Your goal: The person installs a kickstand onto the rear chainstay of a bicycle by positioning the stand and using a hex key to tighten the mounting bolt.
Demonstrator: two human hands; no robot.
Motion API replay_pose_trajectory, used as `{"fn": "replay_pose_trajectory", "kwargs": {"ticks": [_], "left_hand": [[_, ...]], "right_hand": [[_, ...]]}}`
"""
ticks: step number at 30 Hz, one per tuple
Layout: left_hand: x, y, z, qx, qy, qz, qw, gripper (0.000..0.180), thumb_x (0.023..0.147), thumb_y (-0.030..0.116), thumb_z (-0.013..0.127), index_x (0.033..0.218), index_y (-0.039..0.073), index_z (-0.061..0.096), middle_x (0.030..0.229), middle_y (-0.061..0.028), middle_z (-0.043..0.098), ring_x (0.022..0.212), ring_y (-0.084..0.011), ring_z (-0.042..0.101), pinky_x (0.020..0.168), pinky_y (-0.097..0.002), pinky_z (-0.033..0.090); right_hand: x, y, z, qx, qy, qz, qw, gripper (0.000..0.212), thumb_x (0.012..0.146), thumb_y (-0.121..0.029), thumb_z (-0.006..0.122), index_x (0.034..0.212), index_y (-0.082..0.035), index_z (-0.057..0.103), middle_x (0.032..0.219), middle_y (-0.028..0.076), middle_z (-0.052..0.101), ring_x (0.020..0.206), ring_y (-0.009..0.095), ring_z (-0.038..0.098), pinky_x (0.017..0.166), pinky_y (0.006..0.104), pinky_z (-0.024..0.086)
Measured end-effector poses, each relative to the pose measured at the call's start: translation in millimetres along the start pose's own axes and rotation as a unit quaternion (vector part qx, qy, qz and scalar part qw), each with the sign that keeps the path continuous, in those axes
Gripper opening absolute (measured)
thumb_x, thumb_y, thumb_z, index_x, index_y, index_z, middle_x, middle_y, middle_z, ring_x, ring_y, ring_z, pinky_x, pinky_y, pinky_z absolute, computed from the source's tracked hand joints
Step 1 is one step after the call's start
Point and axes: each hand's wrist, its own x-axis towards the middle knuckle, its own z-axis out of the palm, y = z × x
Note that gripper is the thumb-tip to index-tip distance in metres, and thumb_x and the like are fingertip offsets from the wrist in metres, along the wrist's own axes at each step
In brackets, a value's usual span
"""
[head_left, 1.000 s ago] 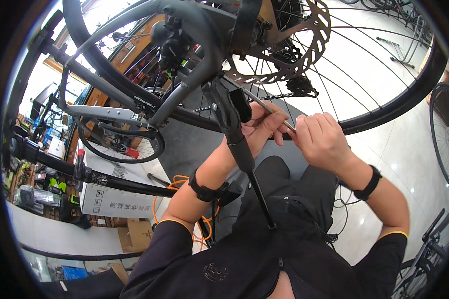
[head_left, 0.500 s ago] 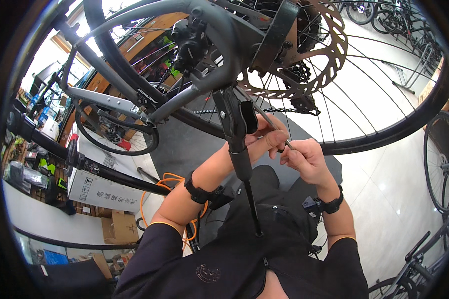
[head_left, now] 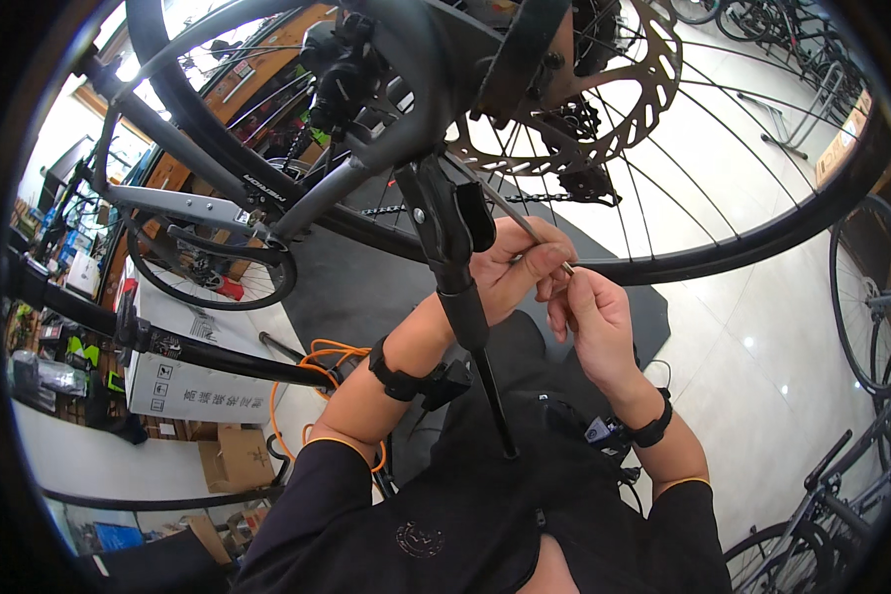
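A black kickstand (head_left: 444, 238) hangs from the grey bicycle frame (head_left: 366, 163), below the rear brake disc (head_left: 653, 109). A thin grey metal rod (head_left: 510, 210) slants from beside the kickstand's top down to my fingers. My left hand (head_left: 520, 259), reaching behind the kickstand, pinches this rod near its lower end between thumb and fingers. Just to the right, my right hand (head_left: 596, 315) is closed, thumb and fingertips together by the rod's tip. Whatever lies between the right fingertips is too small or hidden to make out.
The rear wheel's tyre (head_left: 723, 259) curves past my hands on the far side. A black stand tube (head_left: 218, 351) crosses at left, near an orange hose (head_left: 332, 348) and a white carton (head_left: 193, 386). More bicycles (head_left: 822, 525) stand at right; a dark mat (head_left: 366, 287) lies below.
The bicycle appears a little further left and higher in view. My right fingers have shifted at the rod's lower end, with the thumb now more upright. The left hand keeps its pinch.
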Motion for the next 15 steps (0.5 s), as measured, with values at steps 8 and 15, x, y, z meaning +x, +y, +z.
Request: {"fn": "replay_pose_trajectory", "kwargs": {"ticks": [8,15], "left_hand": [[-11.9,-0.8,5.7,0.037,0.039,0.000,0.999,0.016,0.097,0.003,0.051,0.105,-0.004,0.063,0.086,-0.0033,0.056,0.072,-0.0069,0.052,0.064,-0.0202,0.043],[-6.7,2.0,4.0,0.099,0.025,0.033,0.994,0.014,0.095,0.004,0.056,0.099,-0.004,0.066,0.085,-0.0045,0.060,0.070,-0.0071,0.054,0.062,-0.0202,0.044]], "right_hand": [[-9.1,7.7,26.3,0.135,0.111,0.037,0.984,0.040,0.103,-0.036,0.043,0.094,-0.002,0.062,0.078,0.001,0.058,0.065,0.008,0.049,0.061,0.0224,0.041],[-3.3,24.4,39.5,0.129,0.181,-0.084,0.971,0.039,0.104,-0.035,0.043,0.084,-0.004,0.056,0.073,0.000,0.052,0.062,0.007,0.043,0.058,0.0234,0.036]]}}
